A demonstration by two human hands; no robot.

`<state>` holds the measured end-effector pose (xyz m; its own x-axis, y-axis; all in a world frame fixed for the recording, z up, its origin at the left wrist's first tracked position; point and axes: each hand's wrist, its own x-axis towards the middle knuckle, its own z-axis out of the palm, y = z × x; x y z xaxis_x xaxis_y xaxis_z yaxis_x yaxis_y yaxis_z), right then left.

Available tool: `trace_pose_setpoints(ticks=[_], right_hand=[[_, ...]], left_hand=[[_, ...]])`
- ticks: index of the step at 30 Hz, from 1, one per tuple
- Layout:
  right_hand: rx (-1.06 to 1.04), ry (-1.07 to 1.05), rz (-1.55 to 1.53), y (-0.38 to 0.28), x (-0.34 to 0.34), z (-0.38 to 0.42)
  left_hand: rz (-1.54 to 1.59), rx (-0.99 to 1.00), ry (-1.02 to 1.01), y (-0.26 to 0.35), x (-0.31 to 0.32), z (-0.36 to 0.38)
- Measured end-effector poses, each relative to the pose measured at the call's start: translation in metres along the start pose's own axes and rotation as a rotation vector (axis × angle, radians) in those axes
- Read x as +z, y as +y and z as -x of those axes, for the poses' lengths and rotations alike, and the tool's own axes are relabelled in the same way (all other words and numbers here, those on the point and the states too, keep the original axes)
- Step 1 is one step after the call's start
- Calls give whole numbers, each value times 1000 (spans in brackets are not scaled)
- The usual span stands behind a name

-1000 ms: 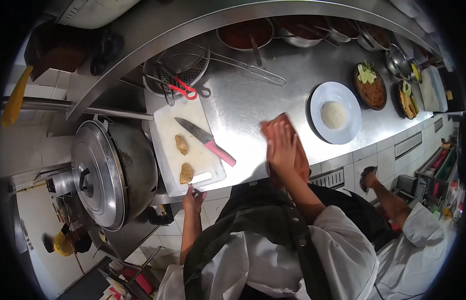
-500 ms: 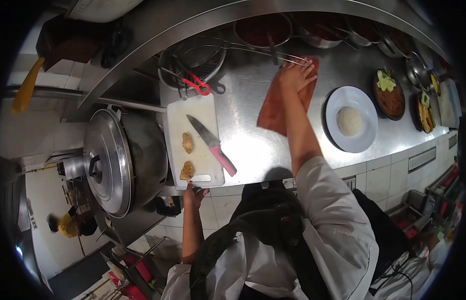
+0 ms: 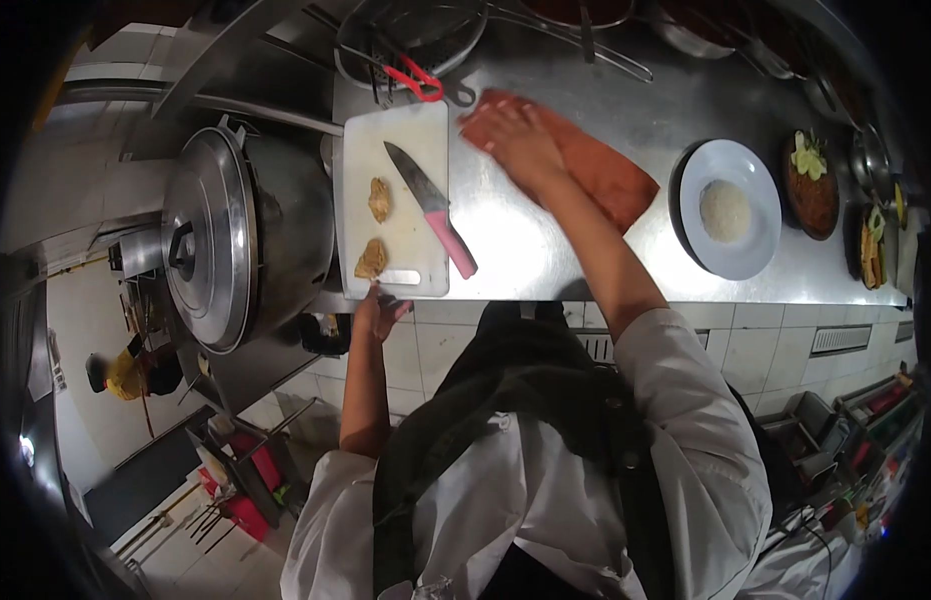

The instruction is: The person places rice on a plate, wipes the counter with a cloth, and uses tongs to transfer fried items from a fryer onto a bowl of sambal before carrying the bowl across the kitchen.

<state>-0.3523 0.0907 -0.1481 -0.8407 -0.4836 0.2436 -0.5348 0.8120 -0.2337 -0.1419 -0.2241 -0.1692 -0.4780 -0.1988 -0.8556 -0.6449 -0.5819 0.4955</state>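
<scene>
My right hand (image 3: 520, 140) lies flat on a reddish-brown cloth (image 3: 610, 175) on the steel counter, its fingers spread and a little blurred. At the lower edge of a white cutting board (image 3: 365, 150), my left hand (image 3: 380, 308) is by the board's handle slot, its fingers partly hidden. Two browned pieces of meat, one higher (image 3: 379, 200) and one lower (image 3: 370, 260), rest on the board. A knife (image 3: 435, 215) with a pink and black handle lies across its right side. Right of the cloth is a white plate (image 3: 693, 200) with a mound of rice (image 3: 725, 210).
A large lidded pot (image 3: 210, 240) stands left of the board. Behind the board are a strainer (image 3: 460, 40) and red-handled tongs (image 3: 417, 82). Two garnished dishes (image 3: 813, 195) (image 3: 872, 255) stand at the right. A person in yellow (image 3: 127, 375) is far off at the left.
My right hand has slid left with the cloth toward the board, and the cloth now stretches out to the right. The view has shifted, so the counter appears higher. My left hand stays at the board's edge.
</scene>
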Motion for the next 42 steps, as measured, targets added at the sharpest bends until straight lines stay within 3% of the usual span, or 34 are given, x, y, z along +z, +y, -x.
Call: trace_pose_setpoints(ticks=[3, 5, 6, 7, 8, 9, 10, 12, 13, 14, 15, 17, 19, 22, 23, 25, 27, 28, 29, 30, 31, 34, 36, 40, 42], right_hand=[[-211, -42, -177, -42, -17, 54], [-186, -129, -367, -50, -10, 111], [-165, -223, -649, -54, -45, 132], [-15, -324, -905, -54, -66, 153], [29, -160, -946, -52, -64, 174], [346, -389, -1573, -48, -100, 168], [527, -129, -1540, -47, -87, 169], [250, 314, -1766, -22, -85, 133], [460, 508, -1577, -27, -105, 104], [375, 608, -1285, -8, -94, 76], [259, 608, -1134, -6, -110, 40], [491, 536, -402, 15, -64, -13], [610, 392, -148, 19, -1, -58], [228, 220, -98, 8, 14, -53], [76, 30, -157, 5, 10, -37], [-147, -1, -241, -4, 12, 27], [-260, -178, -657, -27, -52, 96], [-181, -468, -916, -28, -70, 127], [-62, -535, -1103, -34, -67, 173], [80, -721, -1547, -36, -83, 195], [162, -652, -1505, -36, -101, 208], [504, -152, -1423, -17, -142, 195], [326, 177, -591, -12, -125, 155], [240, -77, -204, -70, -56, 145], [22, 59, -263, -93, -39, 176]], left_hand=[[-5, -39, 8, 3, 3, 7], [-20, -24, -4, 7, 5, 4], [-35, -14, -23, 7, 2, 3], [-44, -5, -41, 5, -1, 2], [-49, 4, -57, 1, 0, -1], [-76, 28, -17, 2, 10, 11], [-51, 33, -3, -2, 8, 8], [0, 57, 24, -9, 3, 0], [-8, 81, 29, -10, 6, 2], [-20, 107, 33, -11, 10, 6], [-34, 131, 40, -13, 13, 8], [-24, 116, 20, -15, 10, 5], [-35, 121, 16, -14, 11, 4], [-62, 142, 38, -9, 13, 9], [-51, 135, 38, -9, 13, 9], [-24, 120, 45, -14, 10, 5], [-21, 108, 34, -11, 13, 6], [-16, 97, 32, -12, 13, 9], [43, 76, 9, -13, 12, 8], [41, 69, 29, -13, 12, 7], [43, 76, 41, -13, 13, 8], [19, 80, 48, -12, 15, 13], [-8, 94, 17, -11, 12, 8], [-55, 119, 10, -13, 8, 3], [16, 83, 15, -14, 5, -3]])
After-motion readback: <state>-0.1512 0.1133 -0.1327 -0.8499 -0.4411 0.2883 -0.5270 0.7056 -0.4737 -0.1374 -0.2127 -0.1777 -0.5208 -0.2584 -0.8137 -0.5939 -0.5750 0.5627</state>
